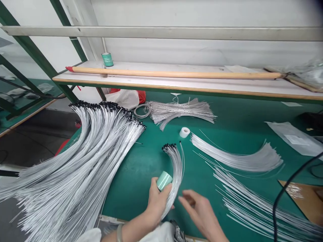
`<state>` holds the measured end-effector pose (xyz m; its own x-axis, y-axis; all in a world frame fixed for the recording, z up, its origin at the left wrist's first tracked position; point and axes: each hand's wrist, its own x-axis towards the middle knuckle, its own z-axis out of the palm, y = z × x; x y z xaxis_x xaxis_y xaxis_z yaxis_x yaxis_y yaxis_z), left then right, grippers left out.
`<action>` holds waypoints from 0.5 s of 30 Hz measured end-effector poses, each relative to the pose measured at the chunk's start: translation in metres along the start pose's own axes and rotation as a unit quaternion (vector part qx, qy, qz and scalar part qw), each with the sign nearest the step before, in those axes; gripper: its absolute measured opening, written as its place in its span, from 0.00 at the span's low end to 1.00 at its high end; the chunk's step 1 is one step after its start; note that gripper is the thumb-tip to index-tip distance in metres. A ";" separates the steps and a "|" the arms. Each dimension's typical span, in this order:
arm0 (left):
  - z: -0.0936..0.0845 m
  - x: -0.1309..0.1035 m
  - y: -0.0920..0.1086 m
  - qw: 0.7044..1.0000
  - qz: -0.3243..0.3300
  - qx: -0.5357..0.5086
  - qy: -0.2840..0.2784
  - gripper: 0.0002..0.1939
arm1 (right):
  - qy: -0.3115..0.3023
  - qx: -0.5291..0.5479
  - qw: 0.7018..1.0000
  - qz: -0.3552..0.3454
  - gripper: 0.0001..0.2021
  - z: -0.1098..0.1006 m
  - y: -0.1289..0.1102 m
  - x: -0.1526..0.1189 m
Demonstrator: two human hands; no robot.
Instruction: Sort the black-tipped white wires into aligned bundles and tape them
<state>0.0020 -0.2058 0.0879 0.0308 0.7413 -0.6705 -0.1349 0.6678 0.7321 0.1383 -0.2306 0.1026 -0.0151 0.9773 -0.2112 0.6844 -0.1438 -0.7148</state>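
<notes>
My left hand (158, 198) is closed round a bundle of thin grey-white wires (177, 168) with small black tips at its upper end. The same hand also holds a pale green tape roll (164, 180) between thumb and fingers, beside the bundle. Just right of the bundle, and apart from it, is my right hand (199, 211); its fingers are half curled with a gap to the thumb, and I see nothing in them. The lower end of the bundle passes out of sight near my lap.
A large heap of black-tipped wires (101, 144) covers the bench's left side. Loose wires (237, 158) lie right. Behind are a tied wire bundle (181, 111) and a white tape roll (184, 132). A shelf (151, 84) carries a wooden pole (176, 74); a black cable (282, 191) hangs right.
</notes>
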 end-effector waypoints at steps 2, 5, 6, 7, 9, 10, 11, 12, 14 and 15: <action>0.001 0.000 0.002 0.999 0.041 -0.001 0.011 0.27 | 0.047 -0.088 0.994 -0.046 0.14 -0.021 -0.024 0.007; -0.001 -0.001 0.006 0.992 0.118 0.008 0.038 0.24 | 0.021 -0.200 0.970 -0.139 0.21 -0.023 -0.065 0.031; -0.003 -0.001 0.008 0.991 0.126 0.007 0.034 0.23 | -0.015 -0.242 0.960 -0.143 0.23 -0.019 -0.076 0.041; -0.006 -0.002 0.008 0.992 0.122 0.004 0.019 0.24 | -0.058 -0.276 0.949 -0.139 0.24 -0.014 -0.085 0.051; -0.015 -0.003 0.008 0.994 0.098 -0.014 -0.048 0.28 | -0.138 -0.316 0.932 -0.113 0.26 -0.006 -0.096 0.067; -0.020 -0.003 0.006 0.991 0.097 -0.030 -0.089 0.31 | -0.166 -0.328 0.925 -0.099 0.27 -0.003 -0.099 0.072; -0.026 -0.003 0.005 0.985 0.104 -0.051 -0.131 0.34 | -0.190 -0.335 0.919 -0.084 0.28 -0.002 -0.101 0.076; -0.032 -0.003 0.004 0.977 0.109 -0.074 -0.166 0.37 | -0.208 -0.340 0.914 -0.070 0.28 -0.001 -0.101 0.077; -0.044 -0.002 0.002 0.965 0.101 -0.082 -0.227 0.44 | -0.223 -0.341 0.912 -0.041 0.29 0.000 -0.099 0.075; -0.049 -0.001 0.003 0.962 0.089 -0.060 -0.252 0.47 | -0.218 -0.337 0.915 -0.029 0.28 0.000 -0.098 0.072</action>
<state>-0.0471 -0.2082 0.0850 0.4681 0.8025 -0.3699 -0.2944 0.5363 0.7910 0.0704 -0.1464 0.1578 -0.2553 0.8038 -0.5373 0.9652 0.1791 -0.1906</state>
